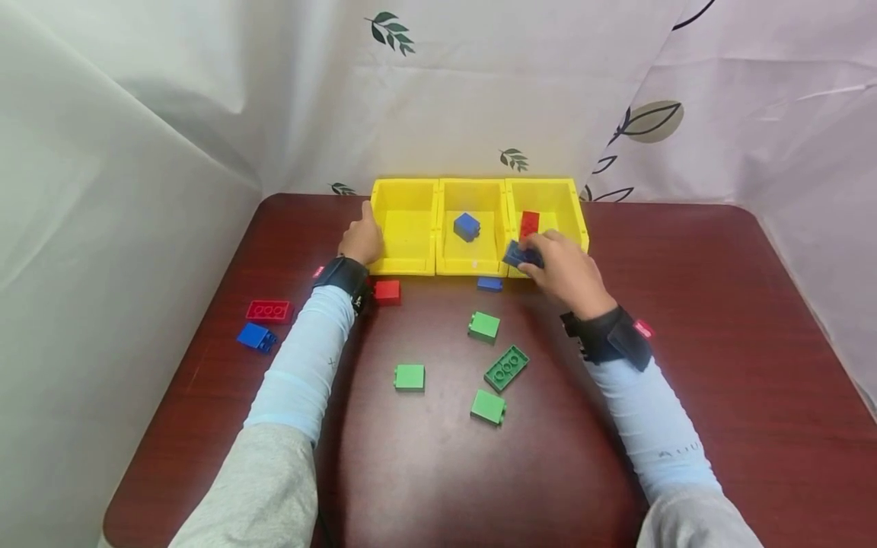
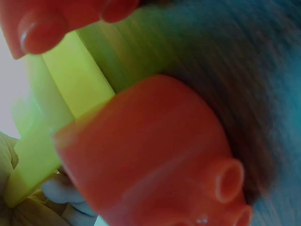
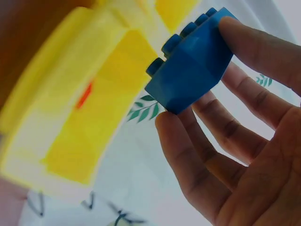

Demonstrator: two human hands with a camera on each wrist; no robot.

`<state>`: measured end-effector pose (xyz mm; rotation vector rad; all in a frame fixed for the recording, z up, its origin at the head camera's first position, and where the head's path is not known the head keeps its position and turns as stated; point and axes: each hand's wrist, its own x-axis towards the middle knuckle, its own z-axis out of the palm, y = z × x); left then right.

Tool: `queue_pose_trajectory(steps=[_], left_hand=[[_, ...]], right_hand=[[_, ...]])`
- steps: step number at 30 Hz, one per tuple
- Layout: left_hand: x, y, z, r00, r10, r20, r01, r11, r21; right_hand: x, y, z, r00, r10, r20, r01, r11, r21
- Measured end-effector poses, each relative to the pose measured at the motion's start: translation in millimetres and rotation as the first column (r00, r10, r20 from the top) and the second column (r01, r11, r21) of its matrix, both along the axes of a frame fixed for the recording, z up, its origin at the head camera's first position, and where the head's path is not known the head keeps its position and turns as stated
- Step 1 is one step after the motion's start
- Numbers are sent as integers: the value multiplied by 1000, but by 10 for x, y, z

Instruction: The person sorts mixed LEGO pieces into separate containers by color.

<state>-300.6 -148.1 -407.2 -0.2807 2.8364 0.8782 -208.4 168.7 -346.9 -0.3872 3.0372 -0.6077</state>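
Note:
In the head view, my right hand [image 1: 567, 270] pinches a blue brick [image 1: 518, 254] over the front wall of the right yellow bin [image 1: 581, 228]. The right wrist view shows this blue brick [image 3: 190, 66] between thumb and fingertips, its studs facing the bins. My left hand [image 1: 361, 240] grips the outer side wall of the left yellow bin [image 1: 404, 184]; the left wrist view shows its fingers [image 2: 63, 188] round the yellow edge. One blue brick [image 1: 467, 227] lies in the middle bin [image 1: 473, 185], and a red brick [image 1: 530, 223] in the right one.
Near my left wrist lies a red brick [image 1: 387, 292]. A smaller-looking blue brick [image 1: 489, 284] sits before the middle bin. Several green bricks [image 1: 489, 407] spread over the middle of the table [image 1: 425, 472]. Another red brick [image 1: 269, 311] and blue brick [image 1: 256, 337] lie left of my arm.

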Motion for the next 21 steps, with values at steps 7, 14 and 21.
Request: queue_pose_trajectory(steps=[7,14,21], left_hand=[[-61,-19,-19,1000,-5,3,5,1000,0],[-67,-5,26,1000,2,-8,-2,1000,9],[-47,13,17,1000,-9,-13,9,1000,17]], right_hand=[[-524,-405,234,1000,20,17,-20,999,31],[-983,-754,213,997,60,47,-68,980,189],[-1210,-884,58,994,27,108,-48,980,194]])
